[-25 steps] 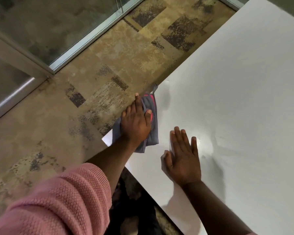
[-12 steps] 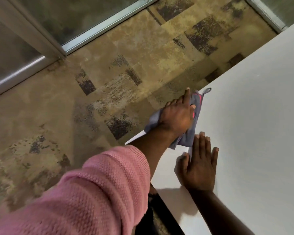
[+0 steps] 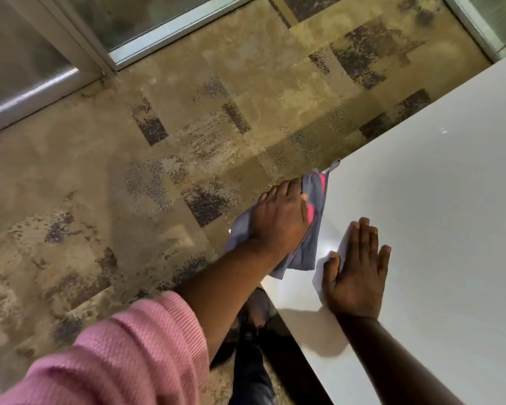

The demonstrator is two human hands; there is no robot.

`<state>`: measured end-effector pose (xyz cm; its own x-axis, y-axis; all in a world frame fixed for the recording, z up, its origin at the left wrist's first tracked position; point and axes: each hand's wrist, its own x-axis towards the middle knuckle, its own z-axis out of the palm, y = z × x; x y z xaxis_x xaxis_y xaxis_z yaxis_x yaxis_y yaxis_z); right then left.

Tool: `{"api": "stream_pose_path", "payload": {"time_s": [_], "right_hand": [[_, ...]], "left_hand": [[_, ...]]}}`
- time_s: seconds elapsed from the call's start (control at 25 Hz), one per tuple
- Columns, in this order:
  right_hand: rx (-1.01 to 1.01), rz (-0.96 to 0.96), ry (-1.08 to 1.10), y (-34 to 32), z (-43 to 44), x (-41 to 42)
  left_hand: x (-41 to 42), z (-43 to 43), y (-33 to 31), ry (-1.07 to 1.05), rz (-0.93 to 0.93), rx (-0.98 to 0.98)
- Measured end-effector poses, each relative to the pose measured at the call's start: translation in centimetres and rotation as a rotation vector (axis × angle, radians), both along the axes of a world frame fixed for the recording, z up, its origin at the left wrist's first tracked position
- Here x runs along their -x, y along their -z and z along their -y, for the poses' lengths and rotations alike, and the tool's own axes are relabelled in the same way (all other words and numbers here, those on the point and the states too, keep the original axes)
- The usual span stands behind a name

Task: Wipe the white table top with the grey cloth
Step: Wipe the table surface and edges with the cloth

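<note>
Nearest the wearer, the right hand (image 3: 354, 273) is lying flat on the white table top (image 3: 438, 206), fingers spread, holding nothing and bracing the body. Just beyond it, the left hand (image 3: 281, 220) is pressing palm-down on the grey cloth (image 3: 311, 247), fingers together, the cloth overhanging the table's left edge beside the carpet (image 3: 158, 171). To wipe this edge well, the palm should be keeping even pressure and overlapping each pass, the loose pink-trimmed corner kept tucked under. Against the frame half a second back, the right hand is sitting farther from the cloth, and the cloth is lying at about the same place along the edge.
</note>
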<state>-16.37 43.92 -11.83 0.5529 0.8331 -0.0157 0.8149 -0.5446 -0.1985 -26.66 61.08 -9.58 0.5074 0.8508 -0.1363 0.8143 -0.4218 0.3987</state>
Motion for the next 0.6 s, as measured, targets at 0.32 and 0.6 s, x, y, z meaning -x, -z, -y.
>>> {"api": "stream_pose_path", "payload": {"time_s": [0.32, 0.6], "right_hand": [[-0.003, 0.014, -0.009, 0.1, -0.1, 0.0], [-0.02, -0.003, -0.016, 0.1, 0.2, 0.2]], "left_hand": [[-2.8, -2.9, -0.2, 0.085, 0.051, 0.168], [6.3, -0.2, 0.5, -0.065, -0.043, 0.207]]}}
